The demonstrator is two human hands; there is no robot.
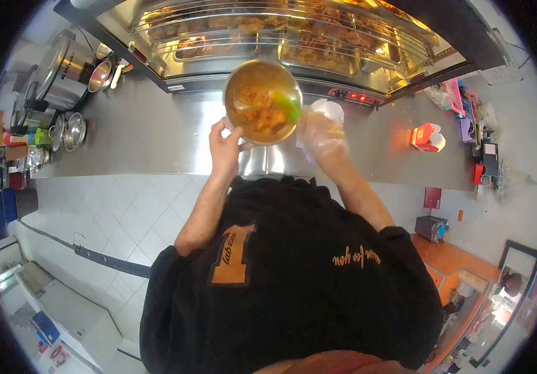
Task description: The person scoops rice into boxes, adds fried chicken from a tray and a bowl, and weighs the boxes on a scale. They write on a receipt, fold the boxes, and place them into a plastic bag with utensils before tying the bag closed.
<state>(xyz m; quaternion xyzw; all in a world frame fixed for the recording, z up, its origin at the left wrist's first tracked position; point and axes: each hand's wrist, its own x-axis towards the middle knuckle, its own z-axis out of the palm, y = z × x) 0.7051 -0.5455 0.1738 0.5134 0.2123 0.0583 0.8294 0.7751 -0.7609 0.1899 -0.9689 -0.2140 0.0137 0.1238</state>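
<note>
My left hand (225,144) grips the rim of a metal mixing bowl (231,123) at its lower left, thumb over the edge. Inside lie chunks of food (259,109) in reddish-orange sauce. At the bowl's right side, my right hand (323,136) wears a clear plastic glove and is closed around a utensil with a bright green head (287,108). That head is smeared by motion among the food, so its exact kind does not show. A white takeout box (329,111) stands just behind the right hand, partly covered by it.
A lit glass-fronted warming cabinet (218,34) with trays of food spans the back of the steel counter (137,134). A red and white takeout box (428,138) stands to the right. Metal bowls (74,131) and a large steel cooker (61,71) occupy the left end.
</note>
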